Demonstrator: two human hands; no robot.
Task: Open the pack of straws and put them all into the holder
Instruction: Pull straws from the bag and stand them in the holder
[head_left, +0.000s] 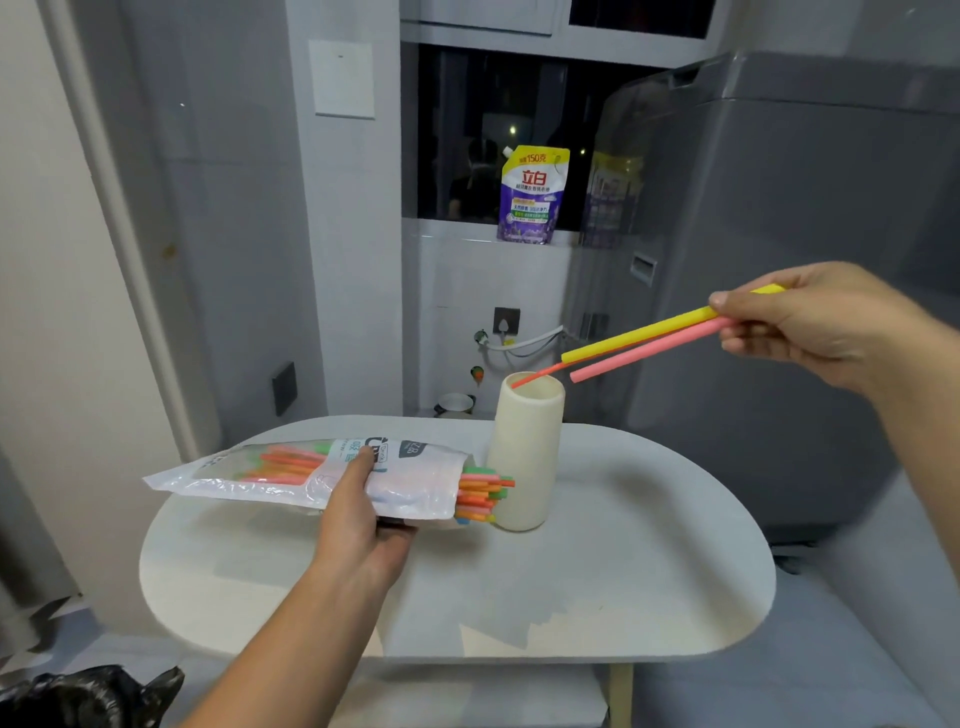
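Left hand is gripping the straw pack on the table, right hand is pinching yellow, pink and orange straws over the cream holder.

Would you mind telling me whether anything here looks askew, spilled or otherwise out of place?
Nothing is spilled or damaged. The straws in the right hand are uneven, though: the orange straw reaches the holder mouth, while the yellow straw and pink straw stop short of its rim.

Left hand, right hand: forearms seemingly bare.
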